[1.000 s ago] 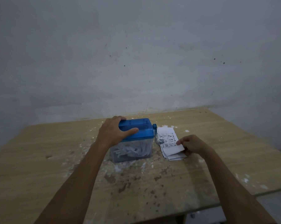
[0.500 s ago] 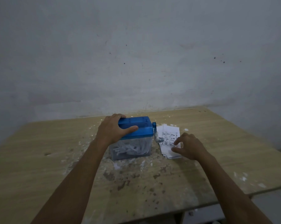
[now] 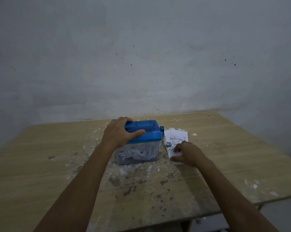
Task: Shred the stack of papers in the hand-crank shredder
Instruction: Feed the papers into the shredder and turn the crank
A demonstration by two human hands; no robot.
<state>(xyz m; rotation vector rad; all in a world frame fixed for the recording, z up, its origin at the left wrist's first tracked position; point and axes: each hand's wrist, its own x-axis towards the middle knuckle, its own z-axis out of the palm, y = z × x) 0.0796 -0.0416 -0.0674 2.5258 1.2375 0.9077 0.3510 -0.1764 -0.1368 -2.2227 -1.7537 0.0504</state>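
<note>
The right hand (image 3: pixel 188 154) is now lying over the near end of the stack of papers (image 3: pixel 176 139), fingers curled down onto the top sheet with the thumb along its near edge; a second ago it was pinching the stack's near right corner, and half a second ago it was reaching over the middle. Whether it is actually lifting a sheet, I cannot tell. This looks like the person separating the next sheet to feed, so shredding is paused for the moment. The left hand (image 3: pixel 121 134) is clamping the blue lid of the shredder (image 3: pixel 141 141) as before, thumb across its front, steadying it. The stack is resting on the table (image 3: pixel 41 164) just right of that grip, beside the crank (image 3: pixel 164 139). The clear bin under the left hand's grip is already holding shreds.
</note>
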